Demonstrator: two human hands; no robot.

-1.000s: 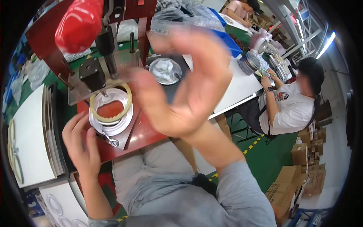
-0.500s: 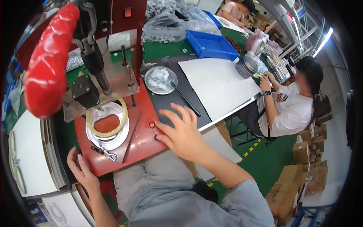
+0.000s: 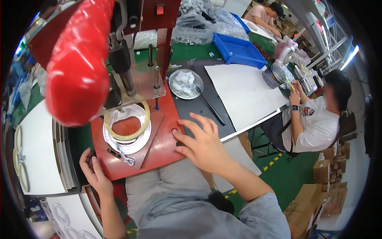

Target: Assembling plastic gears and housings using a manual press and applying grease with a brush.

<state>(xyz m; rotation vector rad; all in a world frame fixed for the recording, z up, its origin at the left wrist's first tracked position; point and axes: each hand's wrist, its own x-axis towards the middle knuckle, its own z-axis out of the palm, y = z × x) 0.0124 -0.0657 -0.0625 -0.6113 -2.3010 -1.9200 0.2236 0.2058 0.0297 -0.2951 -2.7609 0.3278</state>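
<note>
My right hand [image 3: 207,139] hovers over the right side of the press's red base [image 3: 169,149], fingers spread. One fingertip is at the red push button, mostly covering it; my thumb is beside a black button [image 3: 178,144]. My left hand [image 3: 96,173] is at the base's left front edge, fingers loosely bent and apart, nothing visible in it. On the base, a cream toothed ring [image 3: 126,138] lies on a white round part [image 3: 135,149], under the press's clear plate [image 3: 145,91]. A metal snap hook [image 3: 129,161] sits at the front of that part.
The press's large red wrapped handle [image 3: 79,87] looms at upper left. To the right are a dish of white paste [image 3: 172,85], a black stick [image 3: 213,107], a white sheet [image 3: 242,95], a blue tray [image 3: 238,51] and a tin [image 3: 273,76]. A co-worker [image 3: 318,123] sits at right.
My view has shifted, so the bench appears farther right. My right fingertip now covers most of the red button, which showed plainly before. My left hand stays beside the base.
</note>
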